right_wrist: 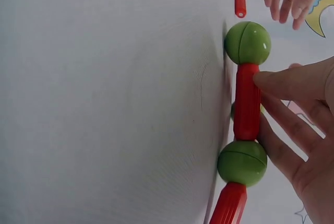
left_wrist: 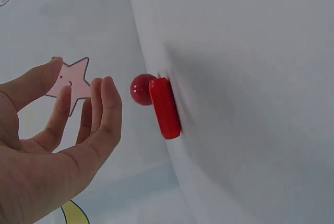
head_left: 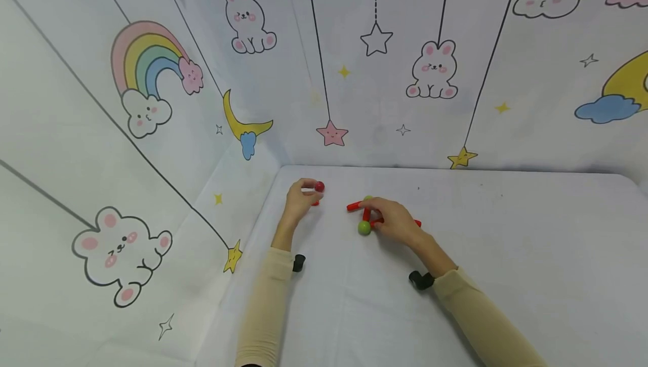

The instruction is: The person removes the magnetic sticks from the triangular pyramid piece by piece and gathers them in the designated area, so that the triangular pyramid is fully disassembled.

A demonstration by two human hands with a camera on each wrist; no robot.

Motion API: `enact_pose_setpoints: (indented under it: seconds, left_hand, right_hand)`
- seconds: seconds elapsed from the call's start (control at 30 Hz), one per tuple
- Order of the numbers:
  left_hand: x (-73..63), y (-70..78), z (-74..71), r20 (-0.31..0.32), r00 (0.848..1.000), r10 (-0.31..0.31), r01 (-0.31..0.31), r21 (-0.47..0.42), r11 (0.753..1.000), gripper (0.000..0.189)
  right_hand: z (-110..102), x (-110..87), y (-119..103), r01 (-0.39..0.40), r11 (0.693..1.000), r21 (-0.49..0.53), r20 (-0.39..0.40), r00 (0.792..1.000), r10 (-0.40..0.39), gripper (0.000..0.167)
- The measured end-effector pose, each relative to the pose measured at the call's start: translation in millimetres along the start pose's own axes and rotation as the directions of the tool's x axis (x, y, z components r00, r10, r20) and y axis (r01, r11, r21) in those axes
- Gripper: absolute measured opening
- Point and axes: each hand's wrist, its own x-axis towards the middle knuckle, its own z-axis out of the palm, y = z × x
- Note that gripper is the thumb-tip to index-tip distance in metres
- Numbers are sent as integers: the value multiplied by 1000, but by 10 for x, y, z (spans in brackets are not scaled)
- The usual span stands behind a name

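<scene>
My left hand (head_left: pixel 300 201) is held over the far left of the white table, fingers loosely bent with a gap to the thumb. Just past its fingertips are a red ball (left_wrist: pixel 141 89) and a short red rod (left_wrist: pixel 164 108), both apart from the hand. My right hand (head_left: pixel 397 222) pinches a red rod (right_wrist: pixel 247 101) between thumb and fingers. That rod joins a green ball (right_wrist: pixel 248 43) to another green ball (right_wrist: pixel 242 163), from which a further red rod (right_wrist: pixel 228 205) extends. Other joined pieces are partly hidden behind the hand, including a red rod (head_left: pixel 354 206) pointing left.
A white cloth wall (head_left: pixel 379 147) printed with bunnies and stars rises behind the table and along its left side. Each wrist carries a small black camera (head_left: pixel 298 263). White tabletop (head_left: pixel 531 254) extends to the right.
</scene>
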Motion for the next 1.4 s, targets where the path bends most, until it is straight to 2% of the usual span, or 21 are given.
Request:
enact_pose_setpoints:
  seconds: [0.17, 0.3, 0.4, 0.47, 0.53, 0.63, 0.7, 0.77, 0.9, 1.03, 1.3, 1.4]
  left_hand:
    - [-9, -36, 137, 34, 999, -1, 2, -46, 999, 43]
    - [-31, -33, 229, 51, 999, -8, 10, -44, 999, 43]
    - [-51, -20, 298, 81, 997, -12, 14, -18, 1000, 43]
    - [-74, 2, 341, 126, 992, -20, 22, -10, 1000, 45]
    - [-100, 19, 390, 192, 980, -45, 52, -31, 998, 49]
    - [-146, 53, 471, 285, 954, -92, 118, -74, 990, 55]
    - [-170, 61, 533, 325, 939, -115, 157, -104, 982, 57]
    - [-195, 75, 590, 346, 929, -129, 172, -96, 980, 54]
    - [-221, 76, 700, 358, 923, -141, 173, -59, 983, 47]
    - [-227, 97, 783, 347, 927, -141, 145, 15, 989, 46]
    - [-251, 121, 887, 328, 931, -157, 118, 135, 984, 50]
    - [-259, 124, 927, 322, 935, -149, 115, 123, 986, 49]
  right_hand:
    - [19, 2, 12, 13, 999, -36, 3, 1000, -13, 59]
    - [15, 0, 3, 13, 999, -45, 4, 1000, -13, 62]
    - [16, 4, 7, 13, 1000, -10, 6, 1000, -13, 63]
    - [22, 7, 13, 24, 999, 33, 11, 1000, -24, 63]
    - [29, 6, 22, 38, 996, 82, 17, 999, -39, 63]
    - [41, 0, 33, 57, 990, 128, 20, 998, -60, 63]
    - [53, -2, 46, 69, 987, 143, 14, 997, -71, 63]
    - [63, -4, 56, 80, 985, 155, 4, 997, -82, 63]
    - [86, 6, 76, 109, 985, 134, -26, 994, -107, 61]
    - [86, 24, 80, 113, 987, 110, -36, 993, -110, 61]
    - [93, 15, 91, 97, 984, 151, -34, 995, -93, 61]
    - [95, 3, 71, 88, 984, 153, -45, 996, -82, 61]
